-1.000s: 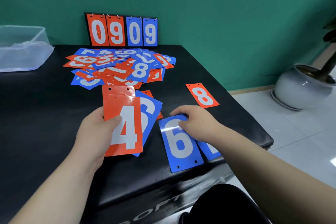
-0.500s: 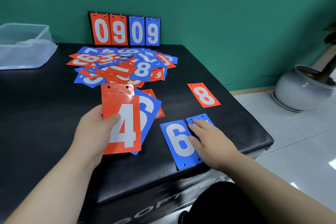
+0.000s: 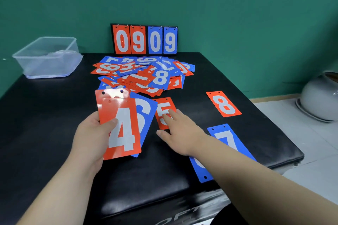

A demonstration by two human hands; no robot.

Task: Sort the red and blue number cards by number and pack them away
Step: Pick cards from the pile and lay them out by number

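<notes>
My right forearm covers most of the near blue card, so I can't read its digit, and it clips the blue 7 beside it. In my left hand the red 4 card hides another red card's face and half a blue 6; thumb and fingers grip that fan. My right hand lies with straight fingers on the red 5. The cards are glossy, with white digits and punched holes. The loose pile lies far centre.
</notes>
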